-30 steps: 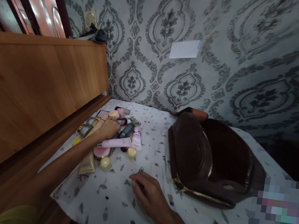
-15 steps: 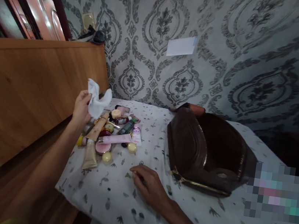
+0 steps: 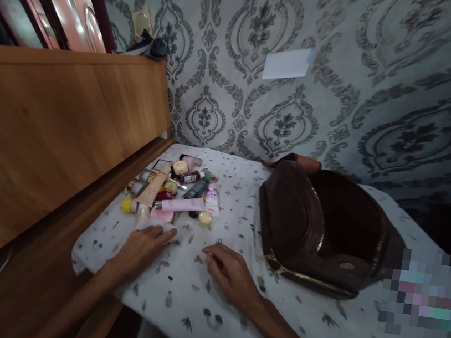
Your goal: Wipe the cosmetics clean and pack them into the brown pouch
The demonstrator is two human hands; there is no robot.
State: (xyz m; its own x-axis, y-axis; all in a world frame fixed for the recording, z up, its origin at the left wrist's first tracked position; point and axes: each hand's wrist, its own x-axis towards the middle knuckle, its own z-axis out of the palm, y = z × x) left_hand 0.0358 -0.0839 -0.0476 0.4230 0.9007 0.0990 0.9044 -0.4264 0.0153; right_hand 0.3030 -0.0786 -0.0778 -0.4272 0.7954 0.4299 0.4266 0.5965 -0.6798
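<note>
My left hand (image 3: 146,246) lies low over the bed sheet, its fingers pointing right along the near edge of a heap of cosmetics. A thin white cloth (image 3: 161,227) shows at its fingers, and part of it is hidden under the hand. Loosely bent, with no object visible in it, my right hand (image 3: 230,273) rests on the sheet. Nearest the left hand are a pink round case (image 3: 162,215), a gold tube (image 3: 143,213) partly covered, and a pale pink tube (image 3: 182,205). A pale yellow round jar (image 3: 204,220) lies between the hands, farther back.
An open brown bag (image 3: 290,217) stands right of my right hand. The patterned sheet (image 3: 189,309) covers the surface. A wooden panel (image 3: 67,130) rises along the left, and a papered wall (image 3: 235,97) is behind. A pixelated patch hides something at far right.
My left hand has come down from above the heap's left side to its near edge, bringing the white cloth with it. The right hand stays in place. The view has shifted slightly.
</note>
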